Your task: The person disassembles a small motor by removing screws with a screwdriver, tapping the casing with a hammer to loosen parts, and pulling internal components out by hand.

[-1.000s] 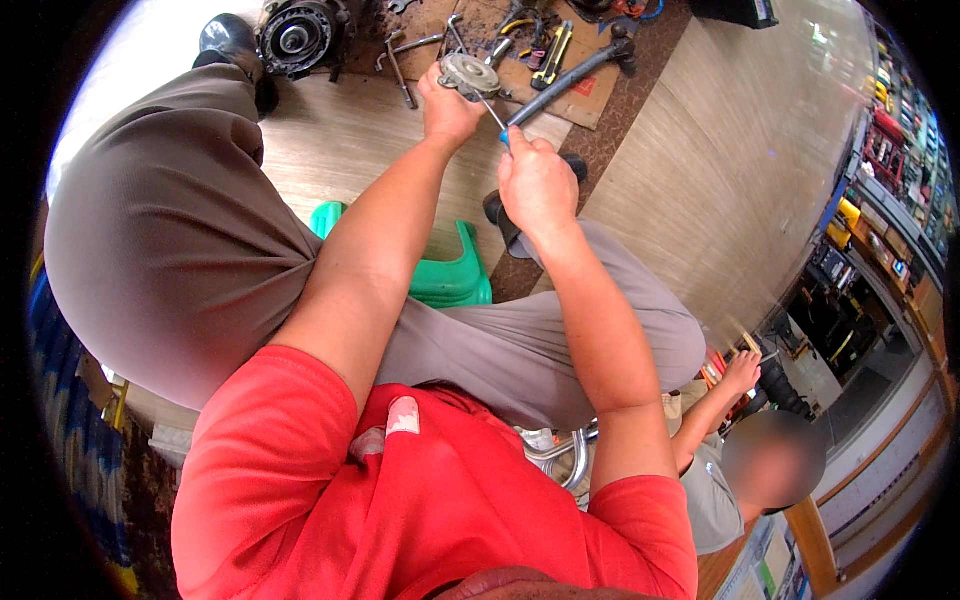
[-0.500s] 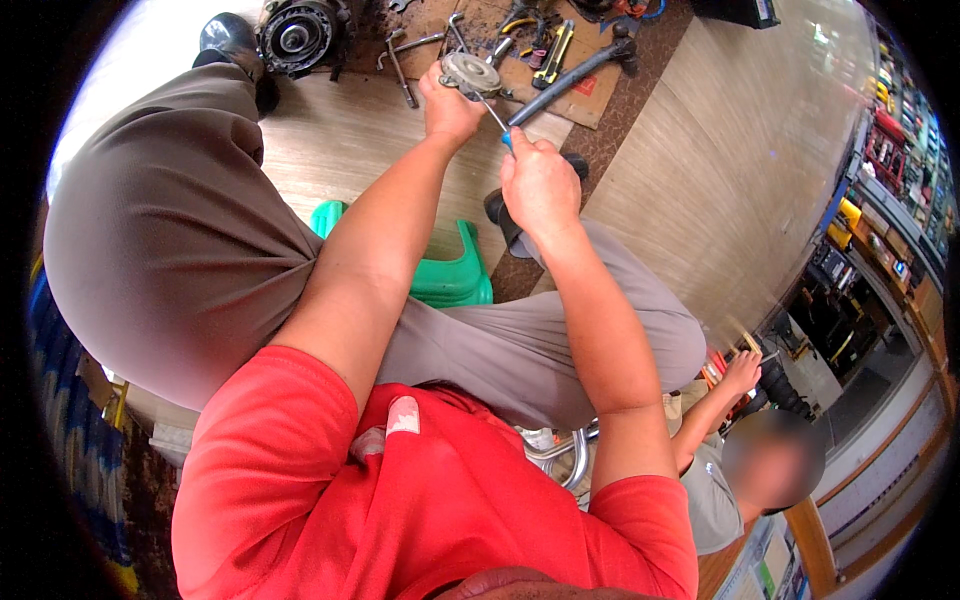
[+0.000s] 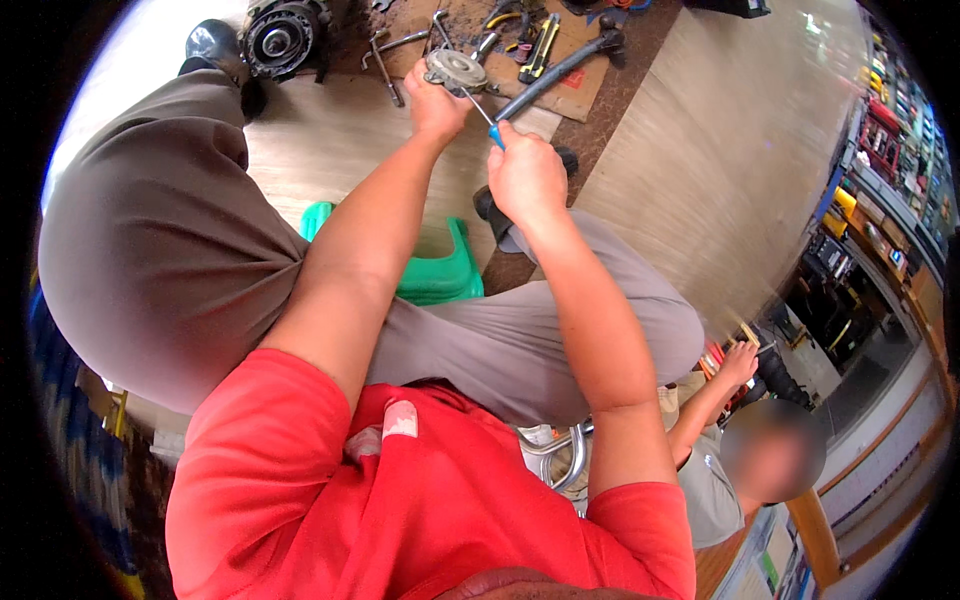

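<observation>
Shirt: my red shirt [image 3: 400,500] is nearest, at the bottom.
Legs: my grey trousers [image 3: 150,250] spread out to both sides, and a green stool [image 3: 440,270] shows between them.
Other person: someone sits low on my right, with one hand [image 3: 740,362] up.
Right hand: my right hand [image 3: 527,180] is closed tight around a screwdriver [image 3: 488,122] with a blue handle. Its thin tip points up and left at the metal part.
Left hand: my left hand [image 3: 437,100] is wrapped around the edge of a round metal part [image 3: 455,68], holding it steady off the floor.
Change: almost nothing has moved since a moment ago. Both hands keep the same grip and the tip stays at the part, so I think I am working on one spot, maybe a screw.
Floor: tools [image 3: 540,45] lie beyond my hands, and a round motor [image 3: 282,35] sits far left by my black shoe [image 3: 213,45].
</observation>
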The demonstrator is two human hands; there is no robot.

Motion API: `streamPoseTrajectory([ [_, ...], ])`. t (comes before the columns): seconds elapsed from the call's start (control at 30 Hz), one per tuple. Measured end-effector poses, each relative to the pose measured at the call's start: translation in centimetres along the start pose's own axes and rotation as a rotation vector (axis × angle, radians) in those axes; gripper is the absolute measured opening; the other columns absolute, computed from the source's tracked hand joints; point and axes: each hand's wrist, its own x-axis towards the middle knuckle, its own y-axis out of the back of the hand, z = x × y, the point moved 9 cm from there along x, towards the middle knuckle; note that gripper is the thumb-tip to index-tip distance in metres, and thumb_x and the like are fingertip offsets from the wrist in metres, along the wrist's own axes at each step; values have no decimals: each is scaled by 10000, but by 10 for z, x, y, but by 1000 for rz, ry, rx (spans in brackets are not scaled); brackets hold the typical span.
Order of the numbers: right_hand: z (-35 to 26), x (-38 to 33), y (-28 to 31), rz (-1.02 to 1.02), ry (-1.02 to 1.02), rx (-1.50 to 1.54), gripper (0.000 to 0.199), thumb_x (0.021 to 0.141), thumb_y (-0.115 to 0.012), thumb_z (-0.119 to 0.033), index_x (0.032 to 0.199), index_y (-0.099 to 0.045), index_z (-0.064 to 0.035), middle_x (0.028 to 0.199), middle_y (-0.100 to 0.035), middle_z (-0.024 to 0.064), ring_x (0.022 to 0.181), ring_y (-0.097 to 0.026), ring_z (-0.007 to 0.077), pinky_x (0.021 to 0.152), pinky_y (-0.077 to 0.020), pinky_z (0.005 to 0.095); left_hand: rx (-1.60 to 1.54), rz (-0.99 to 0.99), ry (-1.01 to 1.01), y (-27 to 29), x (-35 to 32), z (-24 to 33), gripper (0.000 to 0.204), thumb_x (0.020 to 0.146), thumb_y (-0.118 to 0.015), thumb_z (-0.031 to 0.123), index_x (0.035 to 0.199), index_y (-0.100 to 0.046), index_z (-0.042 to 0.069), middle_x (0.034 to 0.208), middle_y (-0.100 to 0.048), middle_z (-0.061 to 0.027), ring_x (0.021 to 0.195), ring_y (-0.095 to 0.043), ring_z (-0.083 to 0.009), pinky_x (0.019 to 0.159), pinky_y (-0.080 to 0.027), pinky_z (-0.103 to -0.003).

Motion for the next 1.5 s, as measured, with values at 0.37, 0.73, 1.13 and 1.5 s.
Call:
streamPoseTrajectory([
  [0.37, 1, -4, -2, 20, -33, 43, 395, 907, -579, -213, 1267, -622, -57, 936, -661, 216, 789, -691, 384, 710, -571, 470, -36, 21, -22, 5, -1, 5, 942, 551, -946, 221, 1305, -434, -17, 1284, -476, -209, 1236, -431, -358, 1078, -391, -411],
  [0.73, -8, -8, -4, 53, 36, -28, 364, 927, -551, -196, 1254, -623, -51, 932, -661, 206, 746, -697, 376, 665, -571, 477, -17, 6, -10, 1, -1, -3, 1003, 565, -940, 287, 1333, -373, -20, 1311, -435, -217, 1256, -398, -375, 1089, -374, -411],
  [1.13, -7, -8, -1, 74, 54, -29, 371, 919, -568, -197, 1254, -621, -46, 913, -657, 204, 747, -701, 366, 659, -576, 463, -12, 24, -25, 1, 1, -4, 966, 556, -943, 269, 1311, -406, -4, 1296, -442, -204, 1233, -420, -364, 1084, -383, -406],
  [1.5, -3, -8, -3, 81, 55, -45, 369, 924, -561, -195, 1253, -629, -42, 895, -655, 193, 718, -697, 357, 645, -576, 452, -4, 1, 16, 0, -1, -3, 1056, 566, -945, 282, 1377, -337, -16, 1345, -392, -210, 1268, -400, -354, 1107, -373, -378],
])
